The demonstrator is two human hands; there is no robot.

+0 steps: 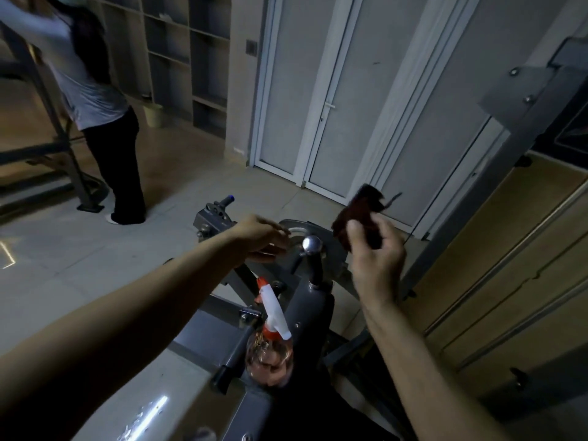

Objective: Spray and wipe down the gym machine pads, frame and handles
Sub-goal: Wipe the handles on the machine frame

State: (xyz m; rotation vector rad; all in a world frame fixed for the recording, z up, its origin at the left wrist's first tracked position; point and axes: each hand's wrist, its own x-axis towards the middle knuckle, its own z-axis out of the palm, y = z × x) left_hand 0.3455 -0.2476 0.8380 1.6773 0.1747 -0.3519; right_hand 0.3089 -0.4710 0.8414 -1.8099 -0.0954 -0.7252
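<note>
above grey machine frame (305,310), dark red cloth (358,219), pinched by right hand (377,259)

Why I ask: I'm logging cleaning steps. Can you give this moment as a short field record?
left hand: open, empty, reaching over the grey metal gym machine frame near its round chrome knob
right hand: raised, gripping a dark red cloth
spray bottle: clear plastic, white and orange trigger head, sits on the frame below both hands, untouched
background: another person in a white top, far left
</note>
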